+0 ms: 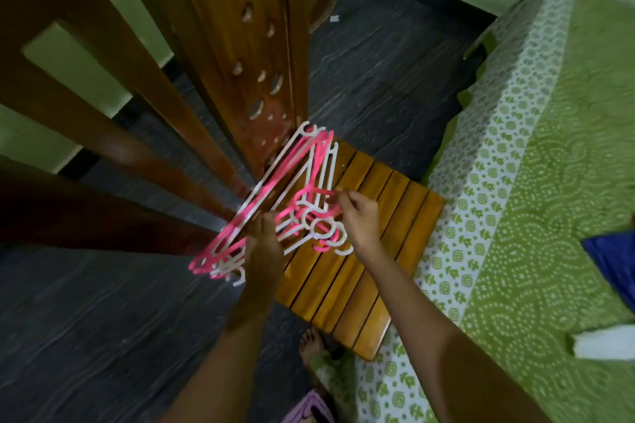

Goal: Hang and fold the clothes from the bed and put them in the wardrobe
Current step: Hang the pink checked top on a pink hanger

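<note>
a: item one, left hand [263,244]: i see it gripping the bunch of hangers [275,182], pink and white, steadied over the slatted seat [378,251].
b: right hand [357,220]?
a: pinching one pink hanger [323,194], likely to separate it. blue garment [615,264] waits on the bed [515,182].

home bedroom | bed [536,182] with green patterned sheet | wooden chair [360,251] | plastic hangers [275,203]
</note>
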A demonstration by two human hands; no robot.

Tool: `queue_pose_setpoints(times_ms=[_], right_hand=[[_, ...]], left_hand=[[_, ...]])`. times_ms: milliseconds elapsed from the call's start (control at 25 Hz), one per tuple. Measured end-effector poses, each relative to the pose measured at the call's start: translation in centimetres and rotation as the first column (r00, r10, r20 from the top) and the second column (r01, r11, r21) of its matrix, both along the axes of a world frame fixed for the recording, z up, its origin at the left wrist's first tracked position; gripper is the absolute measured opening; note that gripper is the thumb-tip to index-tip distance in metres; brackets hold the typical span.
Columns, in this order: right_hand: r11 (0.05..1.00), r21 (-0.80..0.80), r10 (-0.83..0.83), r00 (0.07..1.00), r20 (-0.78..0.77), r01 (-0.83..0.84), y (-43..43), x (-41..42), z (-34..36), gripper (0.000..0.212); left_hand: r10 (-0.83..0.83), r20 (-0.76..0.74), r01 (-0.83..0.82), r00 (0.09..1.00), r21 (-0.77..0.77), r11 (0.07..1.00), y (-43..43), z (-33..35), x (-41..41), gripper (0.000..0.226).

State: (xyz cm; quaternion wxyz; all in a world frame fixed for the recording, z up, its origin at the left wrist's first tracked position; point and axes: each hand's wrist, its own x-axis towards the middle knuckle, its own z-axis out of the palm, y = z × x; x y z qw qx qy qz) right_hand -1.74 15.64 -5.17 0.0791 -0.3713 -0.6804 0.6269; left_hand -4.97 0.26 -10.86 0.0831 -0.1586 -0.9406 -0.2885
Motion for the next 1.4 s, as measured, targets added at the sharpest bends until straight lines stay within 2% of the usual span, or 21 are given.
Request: queue_pose_setpoints(times_ms=[40,120,200,280,360,520,760,960,1160,1280,1400], right_hand=[[0.991,-0.120,-0.070,0.996,-0.050,0.064,0.3,0.4,1.1,0.033],[0.976,-0.185,-0.132,0.987,-0.094,0.113,1.3,1.9,3.2,0.030],[0.998,-0.004,-0.055,0.997,-0.060,0.055,2.7,4.8,4.8,0.019],[0.943,0.324,0.080,0.997,-0.004,-0.074,4.7,8.3,5.7,0.032],[0.798,0.590,0.130,0.991,0.032,-0.124,6.6,13.1,6.9,0.044],[0.547,0.833,0.052,0.996,0.067,-0.084,10.2,23.5,10.2,0.040],[0.477,0.875,-0.049,0.997,-0.064,0.080,16.2,41.4,15.4,0.036],[0.442,0.864,-0.228,0.962,-0.150,0.239,20.5,52.7,17.1,0.036],[0.434,0.863,-0.298,0.945,-0.133,0.259,24.9,57.4,17.3,0.040],[0.518,0.814,-0.316,0.943,-0.102,0.262,27.7,58.5,17.0,0.037],[0.540,0.808,-0.286,0.954,-0.086,0.235,30.9,58.7,16.8,0.026]], left_hand=[[0.043,0.035,-0.043,0.998,-0.005,0.999,0.4,1.2,0.8,0.034],[0.036,0.104,-0.037,0.994,0.014,0.999,1.6,5.2,2.0,0.042],[-0.049,0.092,0.046,0.995,0.041,0.998,2.8,8.7,4.2,0.042],[-0.148,0.036,0.144,0.988,0.104,0.984,4.2,11.1,7.0,0.030],[-0.219,0.029,0.212,0.975,0.160,0.964,6.0,13.4,11.1,0.034],[-0.292,0.017,0.280,0.956,0.241,0.929,10.1,16.8,20.1,0.040],[-0.416,-0.087,0.425,0.905,0.180,0.887,17.2,21.5,34.6,0.040],[-0.581,-0.174,0.604,0.795,0.140,0.785,24.0,23.9,42.8,0.035],[-0.609,-0.191,0.638,0.770,0.194,0.745,29.3,24.0,46.8,0.037],[-0.601,-0.184,0.629,0.777,0.231,0.742,32.6,23.3,48.1,0.039],[-0.576,-0.100,0.583,0.811,0.224,0.781,35.8,22.6,48.9,0.043]])
